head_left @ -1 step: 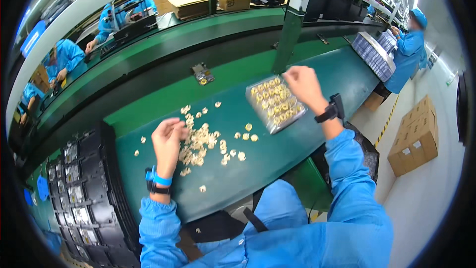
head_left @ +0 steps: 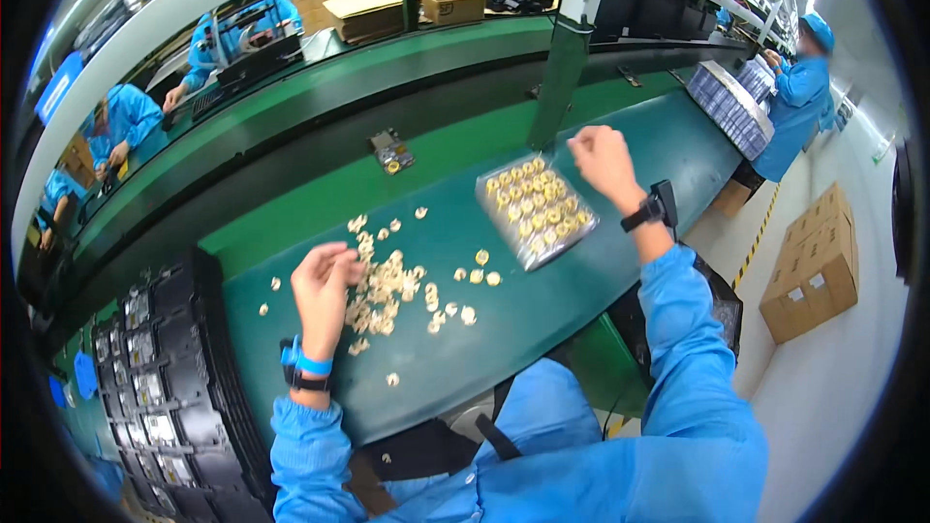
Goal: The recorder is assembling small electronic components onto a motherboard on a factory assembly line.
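My left hand (head_left: pixel 323 292) is at the left edge of a loose pile of small cream ring-shaped parts (head_left: pixel 385 298) on the green work surface. Its fingers are curled toward the thumb, and whatever they may hold is hidden. To the right, a clear plastic tray (head_left: pixel 536 257) bears rows of similar rings with yellow showing. My right hand (head_left: pixel 605 169) hovers by that tray's far right corner, fingertips pressed together; I cannot make out anything between them. A few loose parts (head_left: pixel 477 276) with yellow faces lie between pile and tray.
Stacked black trays (head_left: pixel 170 378) stand at the left. A small circuit-board assembly (head_left: pixel 391 151) lies on the line beyond the table (head_left: pixel 484 353). A green post (head_left: pixel 560 87) rises behind the clear tray. Co-workers sit across; one person (head_left: pixel 802 87) stands at right beside stacked packs (head_left: pixel 731 108).
My right hand has shifted slightly right, away from the clear tray. My left hand has moved a little down and left, still beside the pile.
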Available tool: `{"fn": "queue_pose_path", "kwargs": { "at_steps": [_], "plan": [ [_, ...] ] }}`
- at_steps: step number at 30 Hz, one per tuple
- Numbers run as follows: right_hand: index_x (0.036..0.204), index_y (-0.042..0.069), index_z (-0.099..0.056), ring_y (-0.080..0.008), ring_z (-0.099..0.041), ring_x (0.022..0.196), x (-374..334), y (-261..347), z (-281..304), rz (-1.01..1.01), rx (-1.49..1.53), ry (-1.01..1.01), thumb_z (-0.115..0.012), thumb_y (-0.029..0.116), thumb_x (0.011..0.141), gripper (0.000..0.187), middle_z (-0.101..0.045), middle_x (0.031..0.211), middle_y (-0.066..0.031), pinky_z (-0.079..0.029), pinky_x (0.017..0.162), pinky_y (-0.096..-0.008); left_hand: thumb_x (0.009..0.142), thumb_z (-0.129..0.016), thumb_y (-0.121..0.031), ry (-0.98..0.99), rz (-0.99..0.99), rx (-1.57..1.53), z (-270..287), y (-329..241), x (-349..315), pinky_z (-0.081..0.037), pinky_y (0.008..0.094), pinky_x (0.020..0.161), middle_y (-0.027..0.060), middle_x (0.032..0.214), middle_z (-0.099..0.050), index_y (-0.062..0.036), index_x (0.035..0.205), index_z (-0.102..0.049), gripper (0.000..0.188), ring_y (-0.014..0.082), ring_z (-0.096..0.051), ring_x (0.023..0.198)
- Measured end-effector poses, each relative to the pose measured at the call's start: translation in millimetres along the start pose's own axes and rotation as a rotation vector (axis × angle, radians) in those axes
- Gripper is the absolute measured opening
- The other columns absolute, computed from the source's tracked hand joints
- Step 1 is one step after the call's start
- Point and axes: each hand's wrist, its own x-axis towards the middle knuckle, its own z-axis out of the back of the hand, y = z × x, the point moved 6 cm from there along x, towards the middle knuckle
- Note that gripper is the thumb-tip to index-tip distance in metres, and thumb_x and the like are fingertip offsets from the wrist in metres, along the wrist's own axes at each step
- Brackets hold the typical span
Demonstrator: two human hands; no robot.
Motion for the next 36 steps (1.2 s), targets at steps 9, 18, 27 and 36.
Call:
{"fn": "queue_pose_path", "kwargs": {
  "at_steps": [9, 18, 27, 36],
  "plan": [
    [0.13, 0.011, -0.057, -0.0419, -0.061, 0.121, 176, -140, -154, -0.194, -0.313, -0.055, -0.081, 0.041, 0.08, 0.063, -0.065, 0.126, -0.02, -0.047, 0.097, -0.0625, 0.101, -0.064, -0.009, -0.143, 0.014, 0.232, 18, -14, -20, -0.057, 0.029, 0.064, 0.0138, 0.091, -0.074, 0.0054, 0.109, -0.065, 0.017, 0.0208, -0.073, 0.075],
    [0.085, -0.002, -0.071, -0.0391, -0.074, 0.091, 194, -178, -76, -0.306, 0.03, -0.287, -0.075, 0.017, 0.081, 0.02, -0.075, 0.093, -0.0231, -0.059, 0.086, -0.046, 0.102, -0.061, -0.006, -0.108, 0.008, 0.171, 16, -5, -17, -0.057, 0.028, 0.064, 0.013, 0.091, -0.072, 0.0051, 0.109, -0.064, 0.013, 0.0191, -0.072, 0.073],
    [0.126, 0.006, -0.056, -0.0282, -0.069, 0.093, -64, -128, 9, -0.545, 1.909, 0.034, -0.062, 0.01, 0.095, 0.032, -0.067, 0.106, -0.0144, -0.059, 0.073, -0.0424, 0.102, -0.057, -0.002, 0.04, -0.1, 0.067, -13, -21, -17, -0.057, 0.0272, 0.066, 0.0115, 0.092, -0.072, 0.0066, 0.108, -0.066, 0.013, 0.0149, -0.071, 0.075],
    [0.146, 0.013, -0.04, -0.0391, -0.064, 0.081, -192, 232, -57, -0.282, 1.844, 0.966, -0.052, 0.043, 0.101, 0.055, -0.061, 0.102, -0.0222, -0.056, 0.076, -0.0551, 0.099, -0.056, 0.0, 0.007, -0.156, 0.069, 2, -17, -15, -0.058, 0.0282, 0.065, 0.0092, 0.088, -0.073, 0.007, 0.106, -0.066, 0.014, 0.0115, -0.069, 0.073]
  ]
}}
